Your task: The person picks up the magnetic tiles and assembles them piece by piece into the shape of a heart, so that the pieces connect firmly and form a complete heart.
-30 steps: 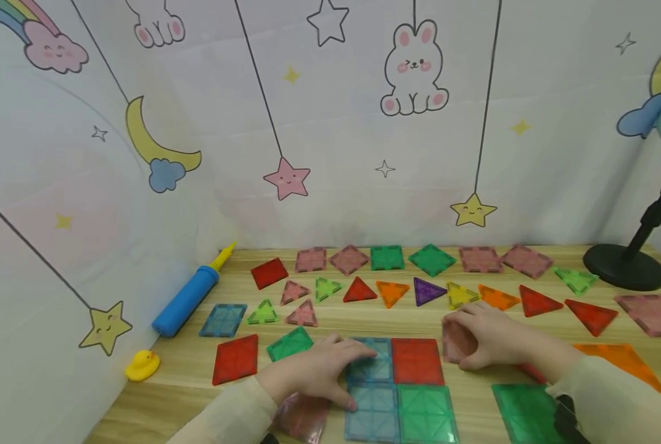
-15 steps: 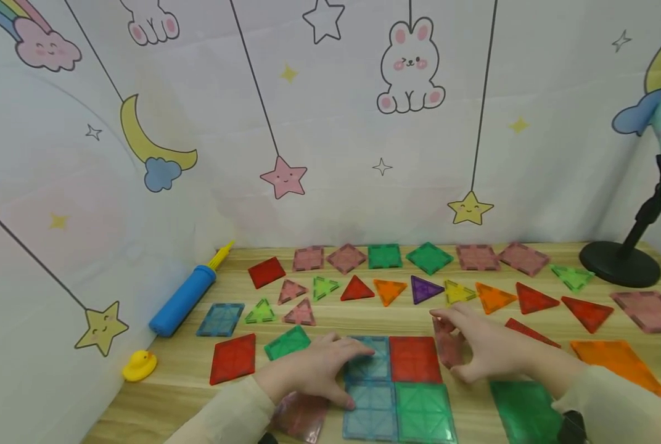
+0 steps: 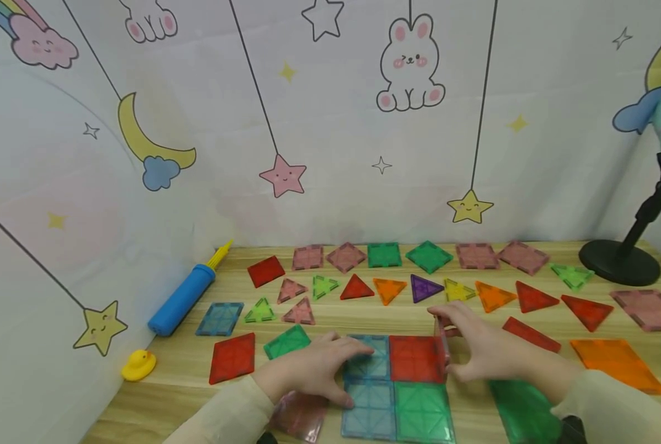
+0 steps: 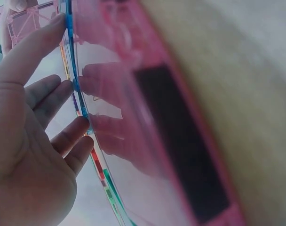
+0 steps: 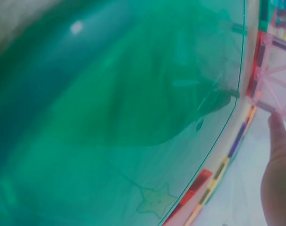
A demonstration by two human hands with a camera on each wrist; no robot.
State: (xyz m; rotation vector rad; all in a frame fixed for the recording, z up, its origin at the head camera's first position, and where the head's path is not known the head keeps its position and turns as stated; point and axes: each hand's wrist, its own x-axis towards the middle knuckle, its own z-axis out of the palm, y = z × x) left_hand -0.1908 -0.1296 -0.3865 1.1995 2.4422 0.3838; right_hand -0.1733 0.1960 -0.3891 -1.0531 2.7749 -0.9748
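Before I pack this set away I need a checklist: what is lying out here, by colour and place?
Flat block: 1, four joined square tiles (two blue, one red, one green), near table edge.
Upright tile: 1, pink, on edge against the block's red square.
Loose square tiles: about fourteen, pink, green, red, blue, orange; back row and both sides.
Triangle tiles: about fourteen, red, orange, green, pink, yellow, purple; middle rows.
Hand pump: 1, blue with yellow tip, left.
Duck: 1, yellow, front left.
Stand base: 1, black, back right.
Table: 1, light wood.
Left hand: flat on the blue squares.
Right hand: pinches the upright tile.
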